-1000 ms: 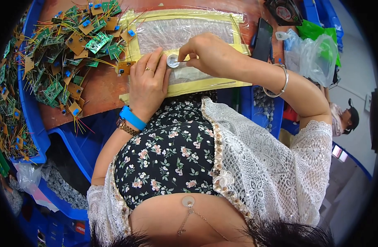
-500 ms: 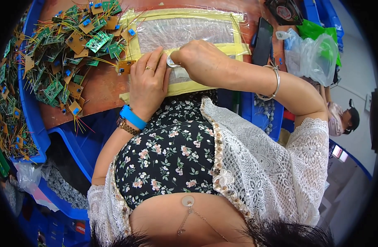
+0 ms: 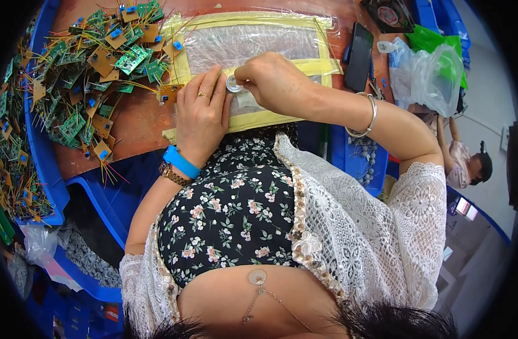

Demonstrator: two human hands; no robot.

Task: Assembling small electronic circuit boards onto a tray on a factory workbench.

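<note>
A small round white part [image 3: 233,84] lies on the taped plastic sheet [image 3: 245,45] between my hands. My left hand [image 3: 203,107] rests over the sheet with its fingers together. Its index finger and thumb hold the left edge of the round part. Against the outer side of these fingers lies a brown circuit board [image 3: 171,94] with wires. My right hand [image 3: 276,82] is curled, its fingertips pinched at the right side of the round part. Whatever those fingertips grip is hidden.
Green and brown circuit boards [image 3: 103,62] with wires are heaped at the left, beside a blue bin [image 3: 50,186] of more boards. A black phone [image 3: 359,56], a fan [image 3: 388,16] and plastic bags [image 3: 434,79] lie at the right. Another person [image 3: 468,164] is farther right.
My right hand has shifted slightly up and to the left, with its wrist turned a little. More of the round part shows. My left hand stays in place.
</note>
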